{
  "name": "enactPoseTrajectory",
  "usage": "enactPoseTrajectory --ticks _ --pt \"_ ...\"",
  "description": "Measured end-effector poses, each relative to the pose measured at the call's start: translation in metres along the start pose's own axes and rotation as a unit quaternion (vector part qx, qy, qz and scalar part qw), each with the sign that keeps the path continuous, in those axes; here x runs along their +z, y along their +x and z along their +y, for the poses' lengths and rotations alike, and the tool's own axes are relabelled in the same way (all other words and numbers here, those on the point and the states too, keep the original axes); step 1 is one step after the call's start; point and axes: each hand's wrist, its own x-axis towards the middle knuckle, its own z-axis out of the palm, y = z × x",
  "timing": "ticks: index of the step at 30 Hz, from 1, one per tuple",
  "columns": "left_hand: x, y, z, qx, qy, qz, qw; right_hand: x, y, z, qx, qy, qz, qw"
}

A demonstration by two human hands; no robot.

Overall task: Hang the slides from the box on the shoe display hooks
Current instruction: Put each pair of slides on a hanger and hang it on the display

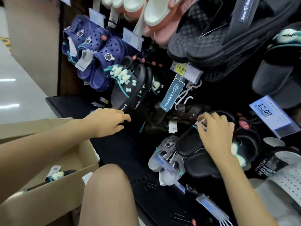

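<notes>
Two hands at display. Far left: cardboard box (68, 180) open, one black-and-mint slide (58, 175) inside. Left hand (107, 122) fingers loosely spread, fingertips touching heel of hanging black slides (130, 88), gripping nothing. Blue clogs (96, 51) hang above. Right hand (215, 132) clamped over top of second black slide pair (193, 149) at lower hooks, beside grey clogs (166, 155).

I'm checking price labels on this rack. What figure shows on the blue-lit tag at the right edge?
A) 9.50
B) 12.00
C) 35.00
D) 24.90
B: the blue-lit price tag at the right edge reads 12.00, above and to the right of the right hand resting on a black slide.
</notes>
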Motion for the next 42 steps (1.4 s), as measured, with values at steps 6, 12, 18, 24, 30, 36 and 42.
enactPoseTrajectory --ticks 6,12,18,24,30,36,42 --pt "0.003 -0.026 -0.035 -0.057 0.009 -0.029 0.998 0.006 0.005 -0.075 -0.11 0.109 -0.092 0.984" --pt "0.009 -0.061 -0.078 -0.087 0.009 -0.041 0.995 0.021 0.008 -0.167 -0.188 0.188 -0.135 0.954" --pt "0.017 -0.097 -0.12 -0.131 0.023 -0.064 0.989 0.032 0.016 -0.245 -0.257 0.22 -0.161 0.927" --pt "0.084 -0.129 -0.177 -0.164 0.038 -0.076 0.983 0.053 0.013 -0.314 -0.307 0.239 -0.204 0.898" --pt "0.109 -0.145 -0.185 -0.186 -0.001 -0.077 0.98 0.096 -0.012 -0.37 -0.353 0.223 -0.264 0.869" --pt "0.172 -0.153 -0.194 -0.245 -0.047 -0.158 0.955 0.157 -0.062 -0.407 -0.386 0.214 -0.343 0.829" --pt "0.24 -0.168 -0.202 -0.292 -0.089 -0.227 0.925 0.211 -0.109 -0.438 -0.401 0.194 -0.419 0.791"
